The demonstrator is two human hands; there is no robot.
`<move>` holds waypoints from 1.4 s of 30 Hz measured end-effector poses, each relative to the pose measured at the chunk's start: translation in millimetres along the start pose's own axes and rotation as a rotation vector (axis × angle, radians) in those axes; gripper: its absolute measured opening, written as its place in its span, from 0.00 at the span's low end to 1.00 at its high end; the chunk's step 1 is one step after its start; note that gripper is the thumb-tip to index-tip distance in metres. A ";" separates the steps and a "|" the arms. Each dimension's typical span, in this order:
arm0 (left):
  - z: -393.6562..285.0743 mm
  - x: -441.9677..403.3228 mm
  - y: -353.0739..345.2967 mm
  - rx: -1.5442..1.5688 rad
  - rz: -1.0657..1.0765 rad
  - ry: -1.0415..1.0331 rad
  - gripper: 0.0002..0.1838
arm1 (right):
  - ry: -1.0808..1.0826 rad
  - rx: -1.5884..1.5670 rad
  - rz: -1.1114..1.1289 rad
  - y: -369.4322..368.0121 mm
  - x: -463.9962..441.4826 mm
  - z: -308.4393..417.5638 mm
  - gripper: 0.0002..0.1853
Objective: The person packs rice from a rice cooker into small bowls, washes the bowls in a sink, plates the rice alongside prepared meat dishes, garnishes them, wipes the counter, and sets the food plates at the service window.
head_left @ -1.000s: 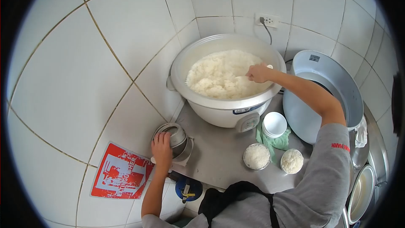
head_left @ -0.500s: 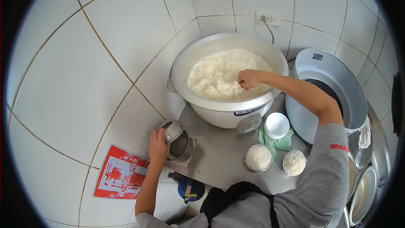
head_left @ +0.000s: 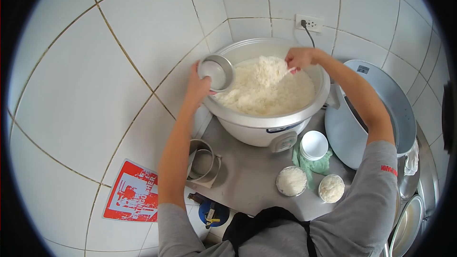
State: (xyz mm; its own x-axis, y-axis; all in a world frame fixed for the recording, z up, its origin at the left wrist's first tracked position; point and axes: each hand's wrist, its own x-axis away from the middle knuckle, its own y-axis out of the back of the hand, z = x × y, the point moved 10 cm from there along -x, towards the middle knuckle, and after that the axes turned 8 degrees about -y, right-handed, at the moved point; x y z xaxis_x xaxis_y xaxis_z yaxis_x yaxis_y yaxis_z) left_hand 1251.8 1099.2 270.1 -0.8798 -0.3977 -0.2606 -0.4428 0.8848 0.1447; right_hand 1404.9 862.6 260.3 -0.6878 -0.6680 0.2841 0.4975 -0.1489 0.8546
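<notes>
My left hand (head_left: 199, 83) grips a small round metal bowl (head_left: 223, 77) over the left rim of a large rice cooker (head_left: 247, 135), the bowl's inside turned toward me. Above the cooked rice (head_left: 281, 97), my right hand (head_left: 301, 59) is closed around the white handle of a rice paddle (head_left: 291, 70). A mound of rice (head_left: 270, 70) rises beside that hand and covers the paddle's blade. Two filled bowls of rice, one on the left (head_left: 291, 181) and one on the right (head_left: 331, 189), stand on the metal table (head_left: 243, 181).
White bowls (head_left: 313, 145) are stacked on a green cloth (head_left: 312, 165). Metal containers (head_left: 202, 164) sit at the table's left edge. The cooker's large lid (head_left: 342, 133) leans at the right. A cord runs from a wall outlet (head_left: 312, 23) behind the cooker.
My left hand has lifted the metal bowl from the containers up to the cooker's rim. My right hand has risen slightly rightward, bringing up a heap of rice on the paddle.
</notes>
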 end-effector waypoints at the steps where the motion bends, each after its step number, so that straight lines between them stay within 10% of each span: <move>1: 13.4 -0.9 -16.6 0.113 0.039 0.120 0.30 | -0.018 0.092 -0.022 15.5 -0.2 7.0 0.08; 9: 59.2 0.8 -112.0 0.701 0.308 0.452 0.23 | -0.065 0.802 -0.682 31.1 20.9 115.0 0.09; 15: 74.8 -9.8 -102.1 1.071 0.278 0.664 0.24 | 0.160 0.811 -0.869 18.1 49.7 116.9 0.09; 21: 58.7 0.4 -81.2 0.817 0.273 0.405 0.26 | 0.224 0.509 -0.970 53.4 27.9 71.7 0.12; 24: 60.1 -3.5 -63.4 0.794 0.221 0.386 0.26 | -0.116 0.855 -0.601 5.9 -43.9 -6.4 0.10; 31: 46.2 -2.6 -30.5 0.852 0.213 0.333 0.24 | 0.364 0.317 -0.206 -92.3 -47.8 28.1 0.09; 42: 27.8 1.3 -15.8 0.697 0.264 0.226 0.29 | 0.164 -0.162 0.302 -92.4 -8.6 3.2 0.07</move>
State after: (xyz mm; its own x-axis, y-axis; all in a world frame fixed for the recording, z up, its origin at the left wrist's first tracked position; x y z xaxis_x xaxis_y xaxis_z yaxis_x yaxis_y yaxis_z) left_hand 1262.4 1091.4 240.9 -0.9879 -0.1263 -0.0896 -0.0686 0.8755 -0.4784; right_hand 1363.1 884.5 180.3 -0.4103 -0.8054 0.4278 0.7510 -0.0322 0.6596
